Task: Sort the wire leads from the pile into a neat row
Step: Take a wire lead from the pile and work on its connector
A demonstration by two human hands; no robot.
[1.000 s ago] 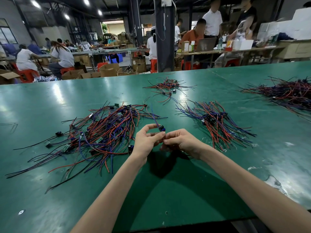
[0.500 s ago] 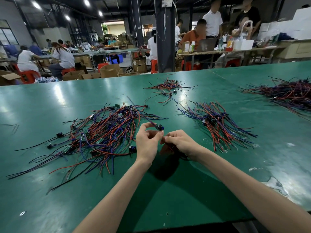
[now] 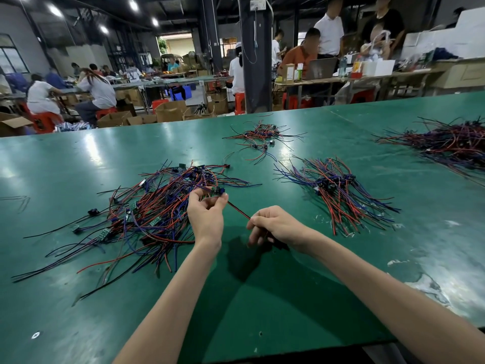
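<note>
A loose pile of red, blue and black wire leads sprawls over the green table to the left of my hands. My left hand pinches the small black connector end of one wire lead between thumb and fingertips. The lead's red and black strands run taut down to my right hand, whose curled fingers grip them. A tidier bundle of leads lies fanned out to the right of my hands, connectors gathered at its middle.
A small tangle of leads lies farther back at the centre. A big dark heap of wires sits at the far right. Beyond the table's far edge, people sit and stand at other benches among cardboard boxes.
My hands, which met close together over the lead, have drawn apart. The left one rose toward the pile with the connector, and the wire now stretches straight between them.
</note>
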